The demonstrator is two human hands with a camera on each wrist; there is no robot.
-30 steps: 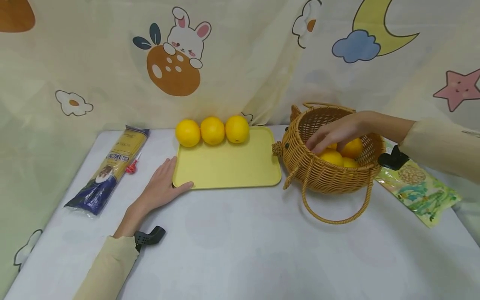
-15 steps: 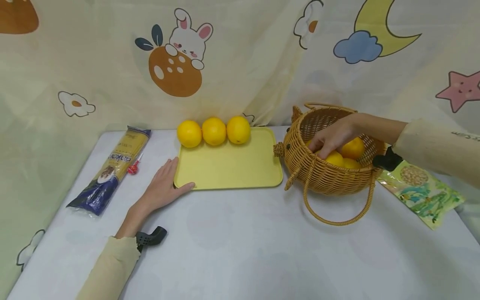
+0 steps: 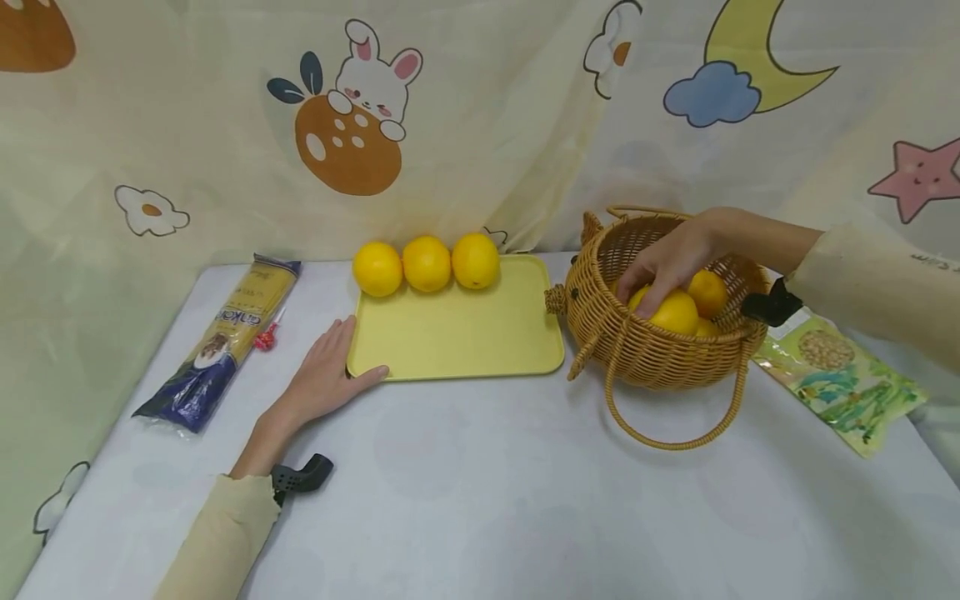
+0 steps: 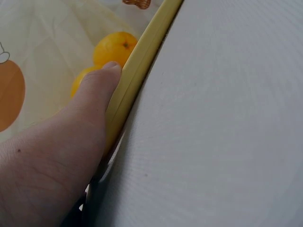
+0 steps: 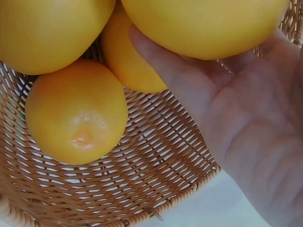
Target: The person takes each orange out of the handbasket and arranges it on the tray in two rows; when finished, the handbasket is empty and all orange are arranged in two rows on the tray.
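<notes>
Inside the wicker basket (image 3: pixel 660 364), shaped like a pig, my right hand (image 3: pixel 681 254) grips an orange (image 3: pixel 677 313). The right wrist view shows the thumb curled under that orange (image 5: pixel 203 26), while the fingers behind it are mostly hidden. Other oranges lie below and beside it, one orange (image 5: pixel 78 113) against the woven wall. My left hand (image 3: pixel 324 375) rests flat at the left front corner of a yellow tray (image 3: pixel 461 333). Its thumb lies along the tray rim (image 4: pixel 135 75). Three oranges (image 3: pixel 427 263) sit in a row at the tray's back left.
A blue and gold packet (image 3: pixel 225 333) lies left of the tray, with a small red wrapped candy (image 3: pixel 266 337) beside it. Right of the basket, a green packet (image 3: pixel 840 379) lies partly under the sleeve. The basket's front handle (image 3: pixel 675 446) droops onto the table. A printed curtain (image 3: pixel 510 125) hangs behind.
My right hand, lower among the oranges before, now holds one raised a little inside the basket and shifted right. The left hand and the tray stay put.
</notes>
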